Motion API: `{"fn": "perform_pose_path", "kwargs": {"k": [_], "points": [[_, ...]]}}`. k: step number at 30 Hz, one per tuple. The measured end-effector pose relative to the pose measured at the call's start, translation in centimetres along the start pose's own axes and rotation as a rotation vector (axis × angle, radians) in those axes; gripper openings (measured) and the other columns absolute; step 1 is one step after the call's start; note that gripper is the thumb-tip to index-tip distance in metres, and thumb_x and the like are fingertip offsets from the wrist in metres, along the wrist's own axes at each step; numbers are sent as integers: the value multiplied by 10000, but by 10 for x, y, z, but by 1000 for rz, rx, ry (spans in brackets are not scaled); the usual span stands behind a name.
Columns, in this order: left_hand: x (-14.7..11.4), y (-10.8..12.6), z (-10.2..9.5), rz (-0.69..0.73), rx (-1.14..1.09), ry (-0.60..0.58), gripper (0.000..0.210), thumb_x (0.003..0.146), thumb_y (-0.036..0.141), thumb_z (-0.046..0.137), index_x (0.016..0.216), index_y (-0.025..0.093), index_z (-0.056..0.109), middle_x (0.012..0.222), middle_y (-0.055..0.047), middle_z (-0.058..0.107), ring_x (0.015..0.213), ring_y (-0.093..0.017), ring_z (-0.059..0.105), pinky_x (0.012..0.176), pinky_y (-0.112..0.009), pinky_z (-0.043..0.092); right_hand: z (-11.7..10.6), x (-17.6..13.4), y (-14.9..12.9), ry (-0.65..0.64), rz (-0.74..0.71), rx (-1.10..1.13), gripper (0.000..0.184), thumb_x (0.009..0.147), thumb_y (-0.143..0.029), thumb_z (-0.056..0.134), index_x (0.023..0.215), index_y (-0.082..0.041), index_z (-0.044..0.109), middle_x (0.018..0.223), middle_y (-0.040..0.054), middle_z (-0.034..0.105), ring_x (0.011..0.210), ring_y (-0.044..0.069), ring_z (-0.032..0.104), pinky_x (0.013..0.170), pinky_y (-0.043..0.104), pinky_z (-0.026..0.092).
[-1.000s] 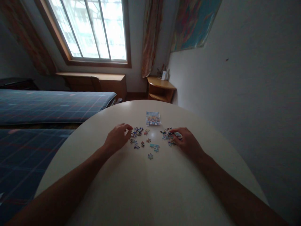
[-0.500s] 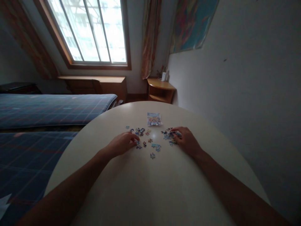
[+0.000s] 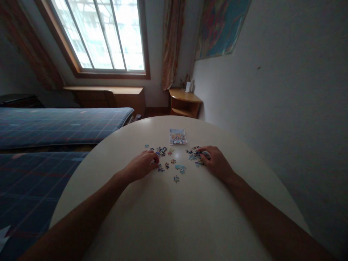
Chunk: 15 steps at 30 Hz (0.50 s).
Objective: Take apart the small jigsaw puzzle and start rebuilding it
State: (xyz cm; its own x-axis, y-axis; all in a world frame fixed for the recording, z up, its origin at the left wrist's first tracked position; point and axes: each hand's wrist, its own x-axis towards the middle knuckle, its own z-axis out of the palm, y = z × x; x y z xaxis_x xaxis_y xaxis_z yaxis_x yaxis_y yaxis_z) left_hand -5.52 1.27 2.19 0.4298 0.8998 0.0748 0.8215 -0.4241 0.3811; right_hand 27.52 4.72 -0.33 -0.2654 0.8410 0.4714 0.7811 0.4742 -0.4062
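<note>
My left hand (image 3: pixel 141 166) rests beside the left heap of jigsaw pieces (image 3: pixel 161 151), its fingers loosely bent and apart from the thumb; I see no piece in it. On the other side, my right hand (image 3: pixel 216 162) reaches over the right heap of jigsaw pieces (image 3: pixel 193 154). Its forefinger and thumb are spread, with pieces lying beneath them. Between the hands lie several loose pieces, among them a light-blue joined part (image 3: pixel 180 169) and a single piece (image 3: pixel 176 178) nearer to me. A small printed picture sheet (image 3: pixel 177 137) lies beyond the pieces.
Everything lies on a round cream table (image 3: pixel 174 217). To the left stands a bed with a blue checked mattress (image 3: pixel 59 125). A wooden desk (image 3: pixel 127 92) is under the window, a corner shelf (image 3: pixel 186 96) farther right. A white wall (image 3: pixel 272 108) runs along the right.
My left fingers have drawn back slightly to the left and curled more. My right hand stays nearly still over its heap. The view has shifted a little.
</note>
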Motion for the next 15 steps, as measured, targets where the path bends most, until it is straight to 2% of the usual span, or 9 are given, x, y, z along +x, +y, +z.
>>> {"fn": "perform_pose_path", "kwargs": {"k": [10, 15], "points": [[0, 1, 2, -69, 10, 5, 123, 855, 301, 606, 919, 218, 670, 897, -50, 679, 865, -228, 625, 739, -308, 454, -4, 2, 11, -3, 17, 13, 246, 843, -192, 550, 1026, -215, 714, 1049, 85, 721, 1036, 267, 607, 963, 444, 451], [1, 3, 2, -40, 6, -9, 105, 854, 269, 594, 889, 224, 681, 886, -39, 688, 870, -218, 630, 737, -297, 458, -4, 1, 8, -59, -70, 66, 206, 863, -258, 577, 981, -237, 745, 1114, 83, 706, 1091, 263, 592, 991, 443, 435]]}}
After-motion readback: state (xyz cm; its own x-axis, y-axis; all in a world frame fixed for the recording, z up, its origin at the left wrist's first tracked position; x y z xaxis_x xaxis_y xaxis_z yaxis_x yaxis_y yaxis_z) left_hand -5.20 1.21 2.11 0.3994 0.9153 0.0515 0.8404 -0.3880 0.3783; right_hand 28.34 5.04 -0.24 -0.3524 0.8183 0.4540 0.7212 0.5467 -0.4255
